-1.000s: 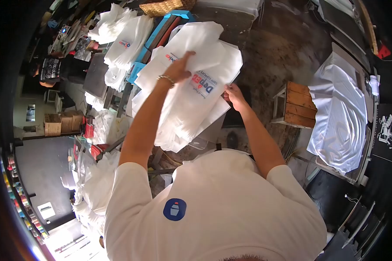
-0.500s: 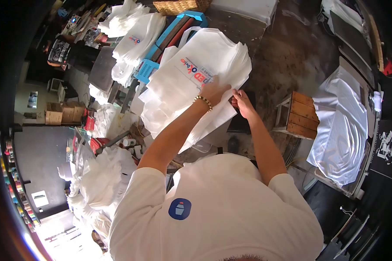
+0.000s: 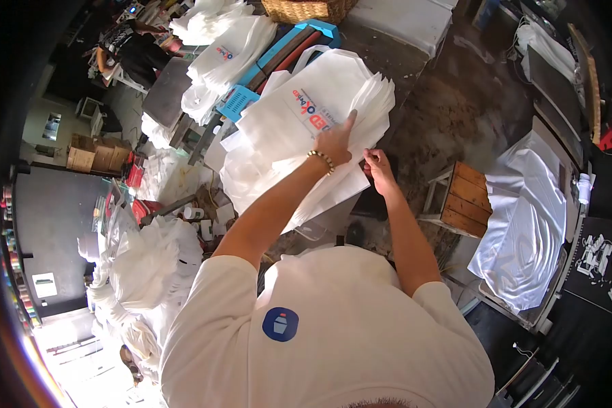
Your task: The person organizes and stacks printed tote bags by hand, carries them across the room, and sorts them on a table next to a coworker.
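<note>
A thick stack of white bags with red and blue print lies fanned out in front of me. My left hand, with a beaded bracelet at its wrist, rests on the printed face of the top bag. Its index finger is stretched toward the fanned edges. At the stack's near right edge, my right hand is closed, with thumb and fingertips drawn together. Whatever those fingertips may pinch is too small to make out.
Behind the stack stands a blue-framed machine, beside more piled white bags. A wooden stool and a table with shiny white cloth are at right. Another person is at the far left.
My left index finger now points out straight over the bags, where the hand was blurred before. My right hand stays by the stack's edge. The whole view has shifted slightly.
</note>
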A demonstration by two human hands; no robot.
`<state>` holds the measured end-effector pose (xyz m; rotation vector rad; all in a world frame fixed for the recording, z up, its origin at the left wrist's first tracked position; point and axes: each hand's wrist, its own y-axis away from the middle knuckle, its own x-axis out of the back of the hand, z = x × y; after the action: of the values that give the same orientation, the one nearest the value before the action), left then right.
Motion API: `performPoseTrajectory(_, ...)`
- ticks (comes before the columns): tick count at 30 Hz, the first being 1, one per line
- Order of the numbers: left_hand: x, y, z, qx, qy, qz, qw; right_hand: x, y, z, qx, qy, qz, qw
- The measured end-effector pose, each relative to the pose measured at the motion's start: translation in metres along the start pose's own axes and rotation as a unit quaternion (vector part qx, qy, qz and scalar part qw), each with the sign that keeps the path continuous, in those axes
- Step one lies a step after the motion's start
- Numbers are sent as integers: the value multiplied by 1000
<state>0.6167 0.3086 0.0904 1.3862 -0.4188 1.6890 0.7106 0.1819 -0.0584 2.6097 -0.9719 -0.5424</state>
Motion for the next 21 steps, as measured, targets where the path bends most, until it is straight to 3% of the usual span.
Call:
performPoseTrajectory(1, -5, 6, 6, -1, 1, 2, 1000, -1, -1, 1, -4, 2, 4, 1000)
performPoseTrajectory(3, -21, 15, 14, -25, -159, 44, 986, -3, -3, 1, -7, 7, 6, 1000)
performPoseTrajectory(4, -29, 11, 15, -12, -177, 35, 984, -5, -2, 1, -3, 10, 14, 1000)
performPoseTrajectory(9, -14, 5, 10, 14, -106, 8, 994, -6, -2, -11, -14, 18, 14, 1000)
performPoseTrajectory(11, -16, 4, 4, 26, -78, 8, 997, -2, -4, -24, -75, 22, 18, 997)
performPoseTrajectory(13, -54, -8, -19, -22, -107, 128, 986, 4, -16, -27, -29, 26, 5, 999)
performPoseTrajectory(14, -56, -12, -21, -15, -108, 134, 985, 6, -24, -30, -28, 9, 7, 1000)
performPoseTrajectory(17, -50, -19, -23, -31, -97, 115, 988, 6, -39, -31, -30, -7, 2, 1000)
performPoseTrajectory(20, -5, -6, -25, -80, -82, -6, 993, -3, -19, -40, 13, -56, -41, 998)
performPoseTrajectory(21, 6, 6, -28, -80, -82, -6, 993, -10, -3, -43, 13, -79, -50, 996)
